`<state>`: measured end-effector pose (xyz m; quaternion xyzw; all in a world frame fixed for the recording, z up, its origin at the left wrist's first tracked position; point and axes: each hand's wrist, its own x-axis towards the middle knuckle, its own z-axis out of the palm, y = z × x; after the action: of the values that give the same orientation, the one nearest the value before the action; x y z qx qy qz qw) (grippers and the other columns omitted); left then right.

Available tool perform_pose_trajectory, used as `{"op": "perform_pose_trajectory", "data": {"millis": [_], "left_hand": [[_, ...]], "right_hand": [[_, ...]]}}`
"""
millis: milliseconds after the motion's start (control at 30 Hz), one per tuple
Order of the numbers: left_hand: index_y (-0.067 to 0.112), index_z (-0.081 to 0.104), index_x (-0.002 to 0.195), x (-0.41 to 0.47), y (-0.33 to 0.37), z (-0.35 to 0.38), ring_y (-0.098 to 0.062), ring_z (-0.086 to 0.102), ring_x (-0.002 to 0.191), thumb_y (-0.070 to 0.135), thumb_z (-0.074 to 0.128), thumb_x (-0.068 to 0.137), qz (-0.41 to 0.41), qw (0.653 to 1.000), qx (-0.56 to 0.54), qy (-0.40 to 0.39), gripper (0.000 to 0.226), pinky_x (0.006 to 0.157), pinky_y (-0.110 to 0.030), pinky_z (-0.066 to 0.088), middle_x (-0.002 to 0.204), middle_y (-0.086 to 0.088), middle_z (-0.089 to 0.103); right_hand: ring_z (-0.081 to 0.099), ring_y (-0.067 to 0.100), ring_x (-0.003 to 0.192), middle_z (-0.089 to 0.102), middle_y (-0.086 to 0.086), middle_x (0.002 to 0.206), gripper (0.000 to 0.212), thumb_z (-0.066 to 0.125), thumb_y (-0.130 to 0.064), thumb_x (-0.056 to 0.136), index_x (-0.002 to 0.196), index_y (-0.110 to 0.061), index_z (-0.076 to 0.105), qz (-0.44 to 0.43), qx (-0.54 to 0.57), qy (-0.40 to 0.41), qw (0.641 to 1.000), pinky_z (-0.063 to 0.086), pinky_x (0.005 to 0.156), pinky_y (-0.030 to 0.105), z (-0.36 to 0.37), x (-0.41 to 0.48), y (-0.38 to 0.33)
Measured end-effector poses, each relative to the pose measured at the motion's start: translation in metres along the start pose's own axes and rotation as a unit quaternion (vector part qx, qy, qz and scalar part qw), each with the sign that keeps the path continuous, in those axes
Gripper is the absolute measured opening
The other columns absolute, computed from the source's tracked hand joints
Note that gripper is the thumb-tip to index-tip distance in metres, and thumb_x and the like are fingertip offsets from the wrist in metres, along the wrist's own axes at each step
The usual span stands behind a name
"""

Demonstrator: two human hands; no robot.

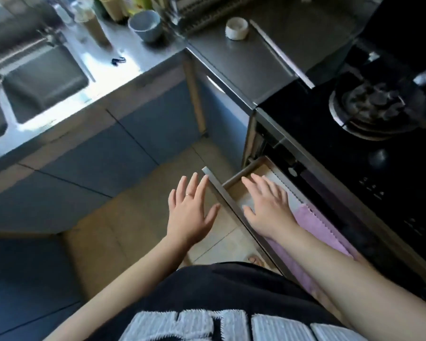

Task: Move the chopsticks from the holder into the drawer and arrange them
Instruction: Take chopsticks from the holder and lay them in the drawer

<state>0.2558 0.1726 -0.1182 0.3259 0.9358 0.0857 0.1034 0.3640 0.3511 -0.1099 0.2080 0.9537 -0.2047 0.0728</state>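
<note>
Far left: steel sink (pixel 44 82), set into the steel tabletop (pixel 133 67). On the tabletop behind it, a brown cylindrical container (pixel 95 29) and a grey-blue cup (pixel 145 25); a small dark object (pixel 118 60) lies in front of them, too blurred to identify. Top edge holds bottles and a wire rack, also blurred. Can't tell which of these is the chopstick holder; no chopsticks can be made out anywhere.

Right of the corner: white round lid-like item (pixel 237 28) on the darker tabletop section.

Centre: left hand (pixel 191 212), fingers spread, palm down, empty, ring on one finger. It hovers over the tiled floor (pixel 133 217), fingertips just beside the drawer front.

Drawer (pixel 221 193) is pulled open under the stove. Inside: pale liner at the far end, pink cloth (pixel 312 227) nearer the body.

Right hand (pixel 268 205), fingers spread, flat, empty, over the drawer interior above the liner; contact with it unclear. Forearm crosses the pink cloth.

Far right: black glass stove (pixel 354 148) with gas burner (pixel 369 107) and a round knob (pixel 378 157).

Bottom: dark shirt with white lettering; bare toes visible on the floor near the drawer.
</note>
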Motion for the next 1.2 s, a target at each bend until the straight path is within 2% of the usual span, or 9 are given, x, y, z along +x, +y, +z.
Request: {"op": "perform_pose_trajectory", "data": {"millis": [200, 500, 633, 833, 967, 1200], "left_hand": [[0.031, 0.016, 0.153, -0.023, -0.105, -0.036, -0.024, -0.002, 0.148, 0.066, 0.030, 0.090, -0.099, 0.994, -0.002, 0.053, 0.073, 0.116, -0.051, 0.005, 0.162, 0.001, 0.012], [0.034, 0.010, 0.153, -0.082, -0.315, -0.093, -0.021, -0.009, 0.147, 0.068, 0.027, 0.089, -0.235, 0.969, -0.012, 0.079, 0.074, 0.116, -0.052, 0.000, 0.163, 0.002, 0.005], [0.033, 0.008, 0.153, -0.112, -0.390, -0.110, -0.019, -0.012, 0.146, 0.068, 0.024, 0.088, -0.298, 0.949, -0.022, 0.096, 0.075, 0.116, -0.051, -0.002, 0.163, 0.003, 0.005], [0.032, 0.014, 0.153, -0.141, -0.480, -0.135, -0.019, -0.006, 0.147, 0.067, 0.025, 0.088, -0.383, 0.911, -0.068, 0.138, 0.074, 0.116, -0.052, 0.002, 0.162, 0.002, 0.011], [0.032, 0.018, 0.151, -0.141, -0.534, -0.149, -0.020, -0.002, 0.148, 0.067, 0.027, 0.087, -0.423, 0.886, -0.078, 0.175, 0.073, 0.116, -0.052, 0.003, 0.161, 0.002, 0.015], [0.032, 0.020, 0.151, -0.109, -0.634, -0.182, -0.019, -0.001, 0.148, 0.067, 0.027, 0.087, -0.483, 0.848, -0.069, 0.207, 0.073, 0.115, -0.050, 0.003, 0.161, 0.004, 0.016]], "right_hand": [[0.013, 0.024, 0.144, 0.021, 0.000, 0.157, 0.070, 0.049, -0.039, 0.087, 0.150, -0.029, 0.019, -0.099, -0.061, -0.005, 0.993, 0.014, 0.113, 0.047, 0.014, 0.048, -0.116], [0.013, 0.022, 0.145, 0.021, -0.002, 0.157, 0.068, 0.047, -0.041, 0.089, 0.150, -0.031, 0.017, -0.230, -0.101, -0.023, 0.968, 0.013, 0.114, 0.047, 0.071, 0.106, -0.338], [0.015, 0.021, 0.145, 0.022, -0.003, 0.157, 0.068, 0.047, -0.041, 0.089, 0.150, -0.031, 0.018, -0.293, -0.115, -0.032, 0.948, 0.015, 0.114, 0.045, 0.096, 0.122, -0.425], [0.017, 0.021, 0.145, 0.024, -0.003, 0.157, 0.066, 0.046, -0.039, 0.090, 0.150, -0.031, 0.020, -0.382, -0.129, -0.055, 0.913, 0.016, 0.114, 0.044, 0.121, 0.154, -0.534], [0.013, 0.021, 0.146, 0.020, -0.003, 0.158, 0.066, 0.047, -0.039, 0.091, 0.150, -0.033, 0.017, -0.421, -0.120, -0.066, 0.897, 0.011, 0.117, 0.045, 0.134, 0.189, -0.599], [0.020, 0.025, 0.144, 0.027, -0.001, 0.156, 0.064, 0.049, -0.036, 0.088, 0.146, -0.031, 0.023, -0.483, -0.110, -0.079, 0.865, 0.018, 0.115, 0.046, 0.144, 0.268, -0.716]]}}
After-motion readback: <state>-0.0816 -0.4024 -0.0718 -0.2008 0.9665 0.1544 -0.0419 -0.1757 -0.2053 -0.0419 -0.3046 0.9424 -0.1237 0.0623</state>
